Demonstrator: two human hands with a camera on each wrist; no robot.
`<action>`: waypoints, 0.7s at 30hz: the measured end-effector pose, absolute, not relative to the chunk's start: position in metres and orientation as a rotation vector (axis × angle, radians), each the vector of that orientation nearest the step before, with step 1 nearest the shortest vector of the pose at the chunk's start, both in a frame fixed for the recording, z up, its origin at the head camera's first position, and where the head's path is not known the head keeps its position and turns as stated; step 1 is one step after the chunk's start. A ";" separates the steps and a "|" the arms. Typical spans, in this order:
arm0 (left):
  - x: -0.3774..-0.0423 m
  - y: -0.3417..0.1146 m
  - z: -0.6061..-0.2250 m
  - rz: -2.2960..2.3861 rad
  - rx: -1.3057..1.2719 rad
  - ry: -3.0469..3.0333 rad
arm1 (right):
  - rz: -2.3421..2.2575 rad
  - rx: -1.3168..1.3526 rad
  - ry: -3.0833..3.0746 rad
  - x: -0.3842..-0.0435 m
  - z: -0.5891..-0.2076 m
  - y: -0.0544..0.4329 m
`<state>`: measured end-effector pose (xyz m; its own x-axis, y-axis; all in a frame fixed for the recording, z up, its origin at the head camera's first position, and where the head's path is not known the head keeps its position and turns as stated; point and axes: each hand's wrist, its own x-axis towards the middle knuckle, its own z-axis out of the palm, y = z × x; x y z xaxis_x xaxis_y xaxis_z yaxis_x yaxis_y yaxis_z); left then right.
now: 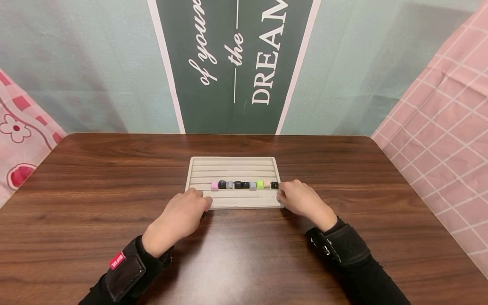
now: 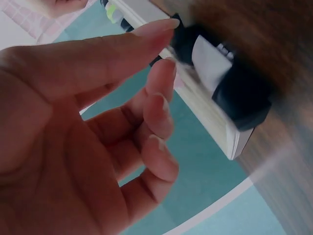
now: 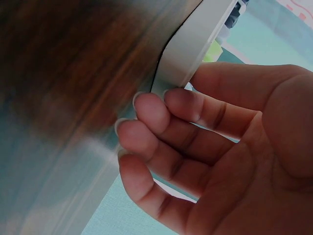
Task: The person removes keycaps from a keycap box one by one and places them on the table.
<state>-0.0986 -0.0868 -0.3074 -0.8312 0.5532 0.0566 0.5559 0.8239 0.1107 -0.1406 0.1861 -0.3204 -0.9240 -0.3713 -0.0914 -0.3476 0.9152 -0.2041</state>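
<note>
A cream ridged tray [image 1: 234, 167] lies on the table with a row of keycaps [image 1: 245, 185] in pink, black, grey, green and beige across it. My left hand [image 1: 183, 214] hovers over its front left corner, fingers curled toward the thumb. In the left wrist view, blurred black and white keycap-like pieces [image 2: 242, 95] show just past the fingertips; whether thumb and index pinch one is unclear. My right hand [image 1: 303, 199] holds the tray's right edge near the end black keycap [image 1: 274, 185], with thumb and index at the corner [image 3: 188, 58].
The brown wooden table [image 1: 244, 254] extends around the tray. Behind it hangs a teal cloth with a dark green lettered panel [image 1: 232, 114]. Pink patterned cloths border the left side and the right side [image 1: 450, 140]. Both wrists wear black bands.
</note>
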 end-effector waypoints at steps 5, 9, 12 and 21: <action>-0.098 -0.086 -0.310 -0.201 -0.905 -2.965 | -0.283 -0.568 2.953 -0.140 -0.321 0.187; -0.098 -0.085 -0.310 -0.190 -0.906 -2.961 | -0.288 -0.564 2.949 -0.140 -0.321 0.187; -0.098 -0.085 -0.308 -0.185 -0.908 -2.966 | -0.292 -0.565 2.946 -0.140 -0.320 0.187; -0.097 -0.084 -0.305 -0.216 -0.940 -2.963 | -0.293 -0.564 2.950 -0.140 -0.321 0.187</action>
<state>-0.0973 -0.0844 -0.3053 -0.8178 0.5717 0.0661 0.5753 0.8085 0.1240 -0.1399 0.1871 -0.3207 -0.9228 -0.3758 -0.0847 -0.3518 0.9117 -0.2120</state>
